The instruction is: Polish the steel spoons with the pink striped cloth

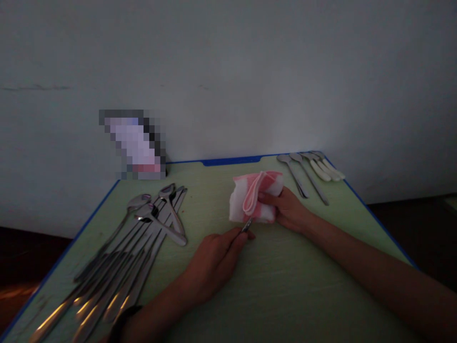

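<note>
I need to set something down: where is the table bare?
Bare table shows between the left arm and the right arm, and between the left cutlery pile and the cloth. Crowded: the left side, under that pile, and the far right corner, where other cutlery lies.

The head view faces forward and down across the table (285, 281), seemingly close.

My left fingers (236, 238) could pass forward across the surface (205, 200) between the cutlery (133, 250) and the cloth (246, 190). Rightward, the cloth and my right fingers (267, 197) block me, with the spoons (319, 170) beyond; ahead, the wall (243, 85) rises behind the far edge.
</note>
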Tool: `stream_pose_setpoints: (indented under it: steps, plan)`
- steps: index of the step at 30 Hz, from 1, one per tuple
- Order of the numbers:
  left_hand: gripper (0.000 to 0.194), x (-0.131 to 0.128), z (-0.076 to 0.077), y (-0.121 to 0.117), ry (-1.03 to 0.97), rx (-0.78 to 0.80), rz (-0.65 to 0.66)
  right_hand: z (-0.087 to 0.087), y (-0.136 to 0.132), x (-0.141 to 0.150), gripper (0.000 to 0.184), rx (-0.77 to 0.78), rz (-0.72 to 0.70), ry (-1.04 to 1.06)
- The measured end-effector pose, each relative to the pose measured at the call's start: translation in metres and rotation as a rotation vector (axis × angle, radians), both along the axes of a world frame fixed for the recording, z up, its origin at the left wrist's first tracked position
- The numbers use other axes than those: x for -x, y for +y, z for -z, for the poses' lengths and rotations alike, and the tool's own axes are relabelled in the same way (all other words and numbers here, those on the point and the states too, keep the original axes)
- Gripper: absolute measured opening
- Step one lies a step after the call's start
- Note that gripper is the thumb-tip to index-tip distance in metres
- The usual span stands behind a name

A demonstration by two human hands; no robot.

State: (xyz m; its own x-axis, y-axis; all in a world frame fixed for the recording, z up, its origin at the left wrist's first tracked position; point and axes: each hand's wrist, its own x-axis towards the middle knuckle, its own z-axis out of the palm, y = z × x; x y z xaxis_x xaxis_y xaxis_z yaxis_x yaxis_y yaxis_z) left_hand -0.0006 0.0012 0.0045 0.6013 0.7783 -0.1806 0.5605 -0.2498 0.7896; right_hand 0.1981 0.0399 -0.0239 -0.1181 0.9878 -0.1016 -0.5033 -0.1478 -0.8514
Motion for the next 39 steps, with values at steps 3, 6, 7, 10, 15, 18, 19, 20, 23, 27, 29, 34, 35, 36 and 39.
stream_pose_setpoints:
  steps: [3, 6, 7, 10, 15, 18, 19, 20, 23, 27, 29, 34, 35, 36, 39]
  plan:
    - [0.04, 0.0, 0.002, 0.002, -0.127, 0.165, -0.077, -0.002, 0.002, -0.002, 0.022, 0.08, 0.002, 0.118]
    - [0.042, 0.0, 0.003, 0.003, -0.171, 0.206, -0.126, -0.003, 0.001, -0.001, 0.021, 0.098, -0.006, 0.15]
    - [0.042, 0.0, 0.003, 0.003, -0.161, 0.194, -0.117, -0.003, 0.001, 0.0, 0.02, 0.083, -0.012, 0.129]
    - [0.039, 0.001, 0.002, 0.002, -0.094, 0.101, -0.04, -0.003, -0.002, 0.002, 0.02, 0.017, -0.024, 0.058]
    - [0.034, 0.001, 0.001, -0.001, -0.01, -0.103, 0.003, -0.001, -0.004, 0.003, 0.021, -0.018, -0.003, -0.032]
    - [0.033, 0.001, 0.001, -0.002, 0.025, -0.14, 0.03, 0.002, -0.004, 0.002, 0.02, -0.043, 0.005, -0.075]
    - [0.033, 0.0, 0.001, -0.002, 0.036, -0.143, 0.041, 0.002, -0.003, 0.002, 0.019, -0.053, 0.006, -0.085]
    - [0.034, 0.0, 0.0, -0.002, 0.043, -0.141, 0.05, 0.003, -0.004, 0.002, 0.018, -0.059, 0.007, -0.091]
    - [0.034, 0.001, 0.0, 0.0, 0.014, -0.108, 0.045, 0.002, -0.004, 0.003, 0.02, -0.046, 0.011, -0.088]
    - [0.034, 0.004, 0.004, 0.002, -0.08, -0.008, -0.009, -0.001, -0.005, 0.005, 0.028, -0.002, 0.007, -0.065]
    - [0.037, 0.005, 0.006, 0.003, -0.12, 0.095, -0.025, -0.001, -0.005, 0.005, 0.027, 0.015, 0.022, -0.041]
    - [0.039, 0.005, 0.005, 0.004, -0.172, 0.239, -0.036, 0.005, -0.004, 0.002, 0.023, -0.017, 0.024, -0.092]
    - [0.039, 0.005, 0.004, 0.004, -0.169, 0.238, -0.035, 0.007, -0.005, 0.002, 0.023, -0.037, 0.018, -0.126]
    - [0.038, 0.005, 0.003, 0.005, -0.163, 0.238, -0.031, 0.007, -0.005, 0.001, 0.024, -0.056, 0.014, -0.162]
    - [0.038, 0.005, 0.002, 0.005, -0.15, 0.236, -0.022, 0.006, -0.006, 0.001, 0.028, -0.107, 0.003, -0.263]
